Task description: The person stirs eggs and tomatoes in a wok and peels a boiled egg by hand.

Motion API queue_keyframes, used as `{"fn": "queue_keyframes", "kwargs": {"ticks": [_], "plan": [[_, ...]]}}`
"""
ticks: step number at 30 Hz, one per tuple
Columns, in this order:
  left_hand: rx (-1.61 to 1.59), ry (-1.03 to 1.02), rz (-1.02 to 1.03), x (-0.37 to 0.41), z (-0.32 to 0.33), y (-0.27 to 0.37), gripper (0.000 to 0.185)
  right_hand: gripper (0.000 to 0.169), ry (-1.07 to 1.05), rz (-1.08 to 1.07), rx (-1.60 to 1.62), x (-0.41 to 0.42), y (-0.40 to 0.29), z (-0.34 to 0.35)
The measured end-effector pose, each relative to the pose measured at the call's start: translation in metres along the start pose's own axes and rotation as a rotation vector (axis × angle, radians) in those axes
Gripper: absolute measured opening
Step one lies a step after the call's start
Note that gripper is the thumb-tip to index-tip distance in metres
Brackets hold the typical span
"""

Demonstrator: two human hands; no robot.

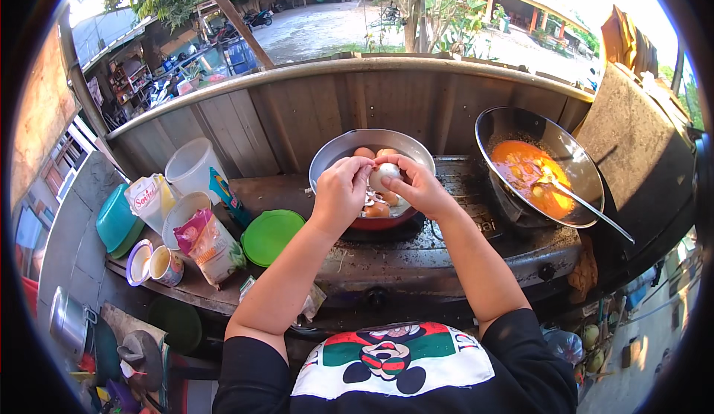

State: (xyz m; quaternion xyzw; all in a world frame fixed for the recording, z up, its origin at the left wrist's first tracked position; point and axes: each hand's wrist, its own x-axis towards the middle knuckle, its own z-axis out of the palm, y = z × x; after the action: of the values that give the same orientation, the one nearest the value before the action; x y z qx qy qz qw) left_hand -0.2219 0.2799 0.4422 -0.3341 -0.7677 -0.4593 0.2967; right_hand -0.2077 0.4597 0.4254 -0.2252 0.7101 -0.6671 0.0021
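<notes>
Both hands are raised over a metal pan [334,149] on the left burner of a gas stove. My right hand [415,185] grips a whitish, largely peeled egg [385,176]. Against the egg's left side, my left hand [348,182] has thumb and fingertips pinched together; a small bit of shell seems to be at the tips. Brown eggs in their shells [364,152] lie at the back of the pan. Nearer me, broken eggshell pieces [377,209] and more brown shell show inside it. My hands hide part of the pan.
To the right, a wok [485,129] of orange-red sauce holds a metal ladle [591,210], its handle jutting over the rim. On the left are a green lid [273,237], a plastic packet [207,247], a clear tub [195,166] and teal bowls [118,219]. A metal wall [312,99] stands behind.
</notes>
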Motion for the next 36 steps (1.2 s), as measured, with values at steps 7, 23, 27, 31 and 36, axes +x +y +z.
{"fn": "queue_keyframes", "kwargs": {"ticks": [7,23,27,31,36], "plan": [[-0.014,-0.061,-0.246,0.002,-0.002,-0.015,0.011,0.039,0.010,-0.124,0.155,-0.001,-0.004,0.003],[-0.330,-0.196,-0.188,-0.003,-0.016,-0.011,0.021,0.040,-0.074,-0.035,0.134,0.002,0.000,0.002],[-0.178,-0.121,-0.017,-0.003,-0.014,-0.014,0.019,0.039,-0.077,-0.044,0.123,0.001,-0.003,0.003],[-0.061,-0.054,-0.009,-0.004,-0.011,-0.007,0.010,0.039,-0.075,-0.026,0.116,0.000,-0.007,0.003],[-0.096,-0.042,-0.190,0.002,-0.006,-0.013,0.009,0.044,-0.062,-0.026,0.236,-0.001,-0.002,-0.002]]}}
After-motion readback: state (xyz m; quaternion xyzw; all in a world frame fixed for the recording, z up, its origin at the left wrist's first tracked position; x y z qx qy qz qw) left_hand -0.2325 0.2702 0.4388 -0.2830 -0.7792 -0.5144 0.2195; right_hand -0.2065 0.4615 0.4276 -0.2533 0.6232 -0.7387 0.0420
